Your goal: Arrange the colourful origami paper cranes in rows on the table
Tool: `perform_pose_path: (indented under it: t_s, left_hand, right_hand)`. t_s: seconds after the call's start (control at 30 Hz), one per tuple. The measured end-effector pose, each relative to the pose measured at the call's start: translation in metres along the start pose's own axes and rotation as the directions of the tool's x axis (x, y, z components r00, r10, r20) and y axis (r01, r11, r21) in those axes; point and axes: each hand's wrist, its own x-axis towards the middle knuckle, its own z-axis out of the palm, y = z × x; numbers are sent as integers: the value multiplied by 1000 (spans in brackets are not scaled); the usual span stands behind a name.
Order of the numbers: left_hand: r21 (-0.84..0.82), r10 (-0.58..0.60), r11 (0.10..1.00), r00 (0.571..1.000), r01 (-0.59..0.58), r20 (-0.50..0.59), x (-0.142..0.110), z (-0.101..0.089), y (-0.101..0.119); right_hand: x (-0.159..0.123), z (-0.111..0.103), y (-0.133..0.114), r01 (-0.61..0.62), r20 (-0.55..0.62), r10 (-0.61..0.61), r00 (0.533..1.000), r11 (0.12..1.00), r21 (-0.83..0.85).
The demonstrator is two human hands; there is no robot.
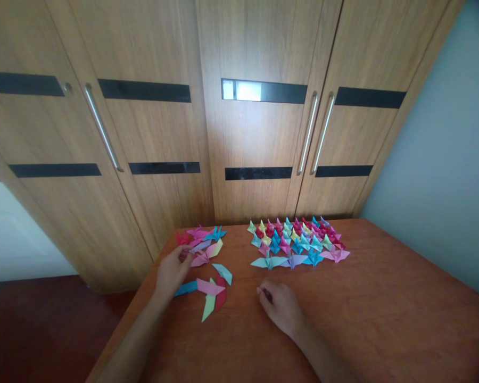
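Note:
My left hand (171,274) is at the pile of folded paper pieces on the left of the table. Its thumb and fingers pinch the near end of a lavender paper crane (200,246). Around it lie a red crane (182,238), a blue crane (216,233) and a pink crane (200,259). My right hand (281,307) rests on the table in a loose fist, with nothing visible in it. Beyond it stand rows of colourful paper cranes (284,243); the front row, including a mint crane (269,262), has its wings spread.
Flat folded pieces, among them a pink one (210,287) and a pale green one (208,307), overlap between my hands. The brown wooden table (367,319) reaches a wooden wardrobe (255,199) with metal handles. A pale wall (435,202) rises on the right.

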Motion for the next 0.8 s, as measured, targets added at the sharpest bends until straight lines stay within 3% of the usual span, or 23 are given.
perform_pose_path:
  t_s: [0.2,0.57,0.7,0.8]
  left_hand:
    - [56,-2,998,997,-3,79,2,17,-3]
    - [-3,10,1000,999,-10,39,-1,25,-2]
    - [-34,54,998,998,-55,-21,-4,19,10]
    - [-109,143,984,990,-144,-14,-10,17,30]
  right_hand:
    - [0,1,1,-5,10,6,1000,999,-49]
    - [-1,-1,-1,-3,30,5,1000,996,-86]
    - [0,-2,-2,-3,16,4,1000,997,-76]
    - [-1,-3,-4,21,-23,-22,1000,999,-40]
